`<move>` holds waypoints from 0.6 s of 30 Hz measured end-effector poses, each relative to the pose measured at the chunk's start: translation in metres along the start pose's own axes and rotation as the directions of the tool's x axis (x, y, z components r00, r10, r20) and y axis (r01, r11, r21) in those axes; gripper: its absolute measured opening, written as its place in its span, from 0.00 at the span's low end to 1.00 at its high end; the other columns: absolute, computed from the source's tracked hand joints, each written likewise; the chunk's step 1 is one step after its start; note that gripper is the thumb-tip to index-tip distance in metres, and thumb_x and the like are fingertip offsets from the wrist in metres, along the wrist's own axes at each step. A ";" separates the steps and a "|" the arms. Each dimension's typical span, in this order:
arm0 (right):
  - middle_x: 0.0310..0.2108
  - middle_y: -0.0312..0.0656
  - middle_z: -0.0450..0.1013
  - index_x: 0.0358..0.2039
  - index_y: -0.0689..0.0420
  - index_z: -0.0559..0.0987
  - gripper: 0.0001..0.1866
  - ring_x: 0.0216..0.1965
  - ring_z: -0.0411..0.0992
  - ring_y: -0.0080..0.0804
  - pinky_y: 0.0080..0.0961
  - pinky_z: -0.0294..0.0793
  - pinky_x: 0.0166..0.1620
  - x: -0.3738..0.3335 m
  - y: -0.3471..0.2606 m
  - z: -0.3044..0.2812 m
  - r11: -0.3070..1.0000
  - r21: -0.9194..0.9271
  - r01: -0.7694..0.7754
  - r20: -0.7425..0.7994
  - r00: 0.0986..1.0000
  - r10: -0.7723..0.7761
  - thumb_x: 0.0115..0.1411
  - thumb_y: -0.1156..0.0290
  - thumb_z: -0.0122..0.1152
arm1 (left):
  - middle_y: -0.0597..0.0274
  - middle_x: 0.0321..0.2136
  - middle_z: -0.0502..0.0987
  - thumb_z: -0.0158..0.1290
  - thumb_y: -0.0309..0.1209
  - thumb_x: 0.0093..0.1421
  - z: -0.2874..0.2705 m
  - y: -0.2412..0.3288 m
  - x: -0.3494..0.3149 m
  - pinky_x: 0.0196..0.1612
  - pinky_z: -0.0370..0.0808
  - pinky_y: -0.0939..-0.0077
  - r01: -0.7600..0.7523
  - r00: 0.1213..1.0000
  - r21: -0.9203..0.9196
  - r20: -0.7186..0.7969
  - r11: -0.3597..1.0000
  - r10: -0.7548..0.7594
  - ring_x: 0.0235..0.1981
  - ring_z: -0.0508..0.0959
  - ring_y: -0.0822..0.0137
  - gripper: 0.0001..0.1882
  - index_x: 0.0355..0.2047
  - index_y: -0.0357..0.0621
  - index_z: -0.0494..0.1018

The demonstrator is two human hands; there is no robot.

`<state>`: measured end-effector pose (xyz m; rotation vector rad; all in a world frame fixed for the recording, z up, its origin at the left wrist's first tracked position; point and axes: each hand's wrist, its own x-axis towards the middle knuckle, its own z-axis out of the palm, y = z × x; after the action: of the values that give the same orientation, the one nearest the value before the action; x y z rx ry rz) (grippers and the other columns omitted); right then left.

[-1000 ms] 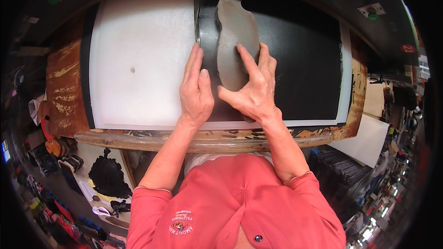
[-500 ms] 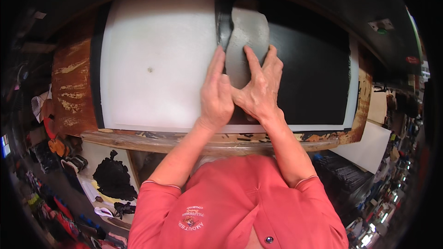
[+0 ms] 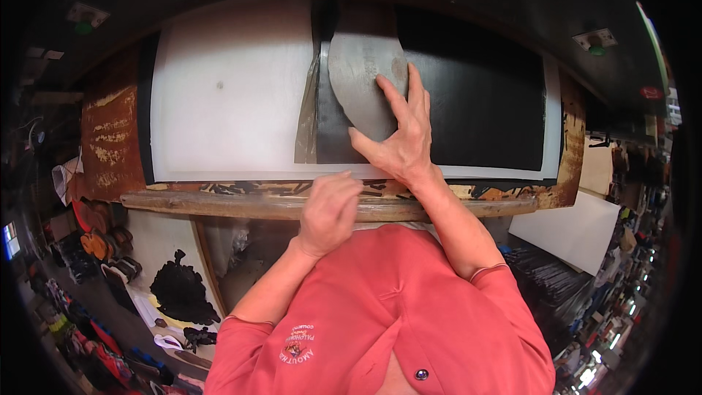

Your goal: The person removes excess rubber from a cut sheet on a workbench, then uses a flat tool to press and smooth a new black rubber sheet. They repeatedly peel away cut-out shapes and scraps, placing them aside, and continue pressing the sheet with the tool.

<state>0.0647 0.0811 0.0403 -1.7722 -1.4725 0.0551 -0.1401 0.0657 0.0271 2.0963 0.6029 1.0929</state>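
A grey plate shaped like a shoe sole [image 3: 364,66] lies on a black sheet [image 3: 475,102], its far end in shadow. My right hand [image 3: 402,135] grips the plate's near part, the thumb at its near-left edge, one finger on top and others along its right side. Over the bench's front edge, my left hand [image 3: 330,212] is off the plate and sheet. Its fingers look curled but are blurred by motion, and nothing shows in them. A narrow greyish strip [image 3: 307,113] runs along the sheet's left edge. The sheet rests on a white board [image 3: 227,132].
A dark machine beam with green buttons [image 3: 84,27] [image 3: 597,50] spans the far side. A worn wooden rail [image 3: 292,208] edges the bench. Black scraps [image 3: 179,292] lie at lower left; dark stacked strips [image 3: 545,274] and a white panel [image 3: 567,230] are at lower right.
My left hand has left the plate and drawn back toward me. The plate now shows a broader, rounded outline, with my right hand still on it. The view has shifted slightly.
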 end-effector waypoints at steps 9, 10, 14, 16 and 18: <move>0.72 0.76 0.56 0.63 0.62 0.78 0.45 0.65 0.65 0.72 0.57 0.69 0.66 -0.002 -0.004 0.017 1.000 -0.027 -0.017 -0.053 0.998 0.015 0.42 0.61 0.81 | 0.54 0.39 0.83 0.64 0.15 0.57 0.015 -0.009 -0.007 0.45 0.80 0.58 -0.051 0.996 0.101 -0.064 0.994 0.058 0.42 0.82 0.47 0.16 0.45 0.38 0.78; 0.71 0.78 0.55 0.63 0.63 0.77 0.45 0.65 0.63 0.75 0.60 0.67 0.67 -0.004 -0.004 0.018 1.000 -0.025 -0.017 -0.056 0.998 0.016 0.43 0.60 0.81 | 0.54 0.38 0.82 0.64 0.15 0.57 0.015 -0.008 -0.008 0.44 0.80 0.58 0.012 0.998 0.094 -0.055 0.995 -0.007 0.40 0.82 0.47 0.15 0.44 0.38 0.78; 0.73 0.73 0.54 0.67 0.59 0.75 0.49 0.70 0.60 0.72 0.56 0.66 0.71 -0.005 -0.002 0.018 0.997 -0.070 -0.025 0.003 1.000 0.026 0.43 0.56 0.82 | 0.53 0.32 0.81 0.64 0.17 0.58 0.015 -0.016 -0.008 0.35 0.78 0.57 0.000 0.996 0.187 -0.086 0.982 0.017 0.32 0.81 0.48 0.10 0.39 0.40 0.78; 0.71 0.71 0.58 0.68 0.59 0.74 0.49 0.71 0.60 0.70 0.54 0.64 0.73 -0.006 0.000 0.004 0.999 0.042 -0.009 0.113 0.994 0.004 0.47 0.54 0.83 | 0.54 0.27 0.80 0.64 0.19 0.60 0.012 -0.022 -0.009 0.30 0.76 0.56 -0.039 0.997 0.212 -0.056 0.977 0.052 0.27 0.80 0.49 0.07 0.36 0.42 0.78; 0.66 0.64 0.68 0.66 0.60 0.76 0.43 0.68 0.67 0.63 0.51 0.67 0.71 -0.015 0.002 -0.025 0.990 0.143 -0.023 0.082 0.997 0.011 0.51 0.59 0.81 | 0.54 0.25 0.79 0.64 0.19 0.60 0.009 -0.027 -0.011 0.29 0.75 0.56 -0.054 0.996 0.205 -0.064 0.977 0.068 0.25 0.79 0.49 0.06 0.32 0.42 0.77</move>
<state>0.0737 0.0548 0.0488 -1.6829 -1.4724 0.2383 -0.1405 0.0729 -0.0024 2.2714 0.7149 1.1874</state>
